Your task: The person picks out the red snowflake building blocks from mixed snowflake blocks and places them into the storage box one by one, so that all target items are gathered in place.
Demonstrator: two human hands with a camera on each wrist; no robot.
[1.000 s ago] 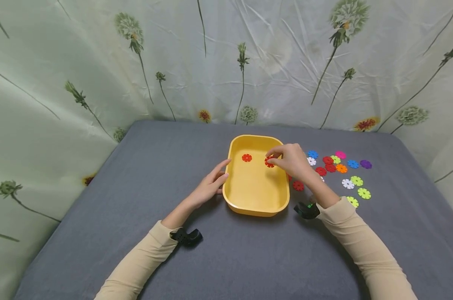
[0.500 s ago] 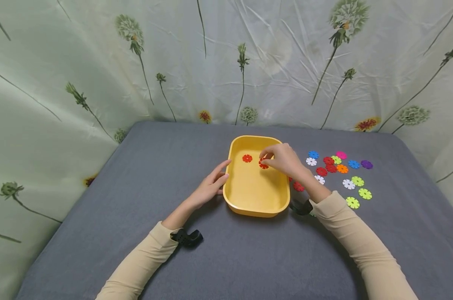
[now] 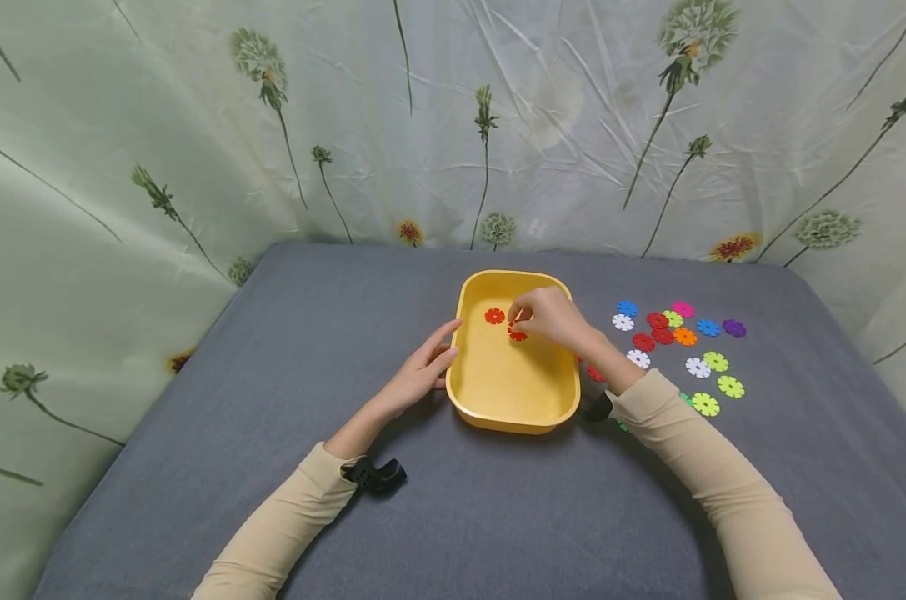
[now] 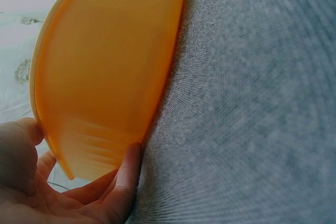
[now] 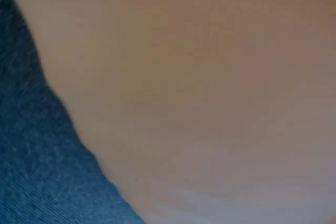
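A hand could pass in front of the tub (image 3: 513,392) or behind it; the left hand (image 3: 417,375) blocks its left wall, the right hand (image 3: 553,318) crosses its right rim, and scattered discs (image 3: 680,337) lie to its right.

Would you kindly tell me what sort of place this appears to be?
Probably an indoor filming setup: a grey covered table stands before a flower-printed backdrop, with a black wrist-worn device in view.

The left hand (image 3: 413,377), fingers spread, touches the left side of the yellow plastic tub (image 3: 508,392); the right hand (image 3: 556,318) pinches over the tub's interior. Both sleeved forearms (image 3: 283,517) slant toward it.
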